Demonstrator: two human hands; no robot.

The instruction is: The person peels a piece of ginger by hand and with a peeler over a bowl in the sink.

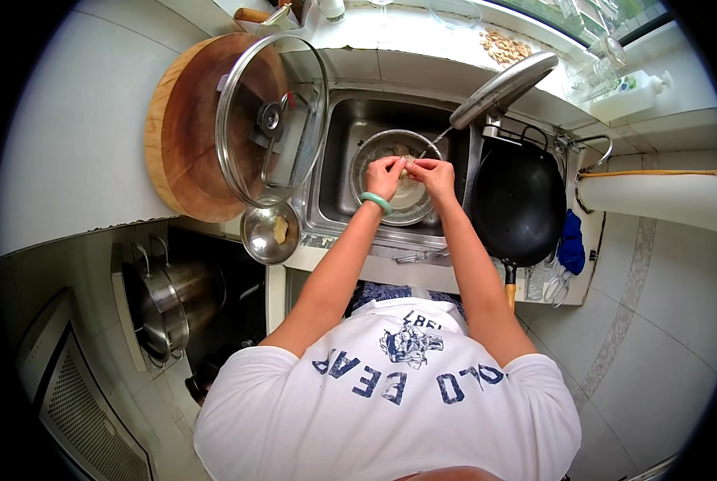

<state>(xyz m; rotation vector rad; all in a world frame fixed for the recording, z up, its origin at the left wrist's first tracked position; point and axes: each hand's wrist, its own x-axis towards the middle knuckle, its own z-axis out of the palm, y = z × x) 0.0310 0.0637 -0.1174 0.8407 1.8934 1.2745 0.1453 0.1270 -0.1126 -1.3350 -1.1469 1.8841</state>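
Note:
Over a metal bowl (413, 221) in the sink (338, 160), my two hands meet with fingertips pinched together. My left hand (384, 176), with a green bangle (376, 202) at its wrist, and my right hand (433, 176) both grip a small pale piece (409, 163), mostly covered by the fingers, so its kind does not show. Cloudy water fills the bowl, and a brownish lump (401, 150) lies in it beyond my fingers. From the faucet (503, 90) a thin stream of water runs down beside my right hand.
Left of the sink stand a round wooden board (170, 136), a glass lid (224, 152) and a small metal bowl (250, 247) holding a yellowish piece (281, 229). A black wok (519, 200) sits at right. Shelled nuts or beans (503, 48) lie on the sill near a bottle (627, 94).

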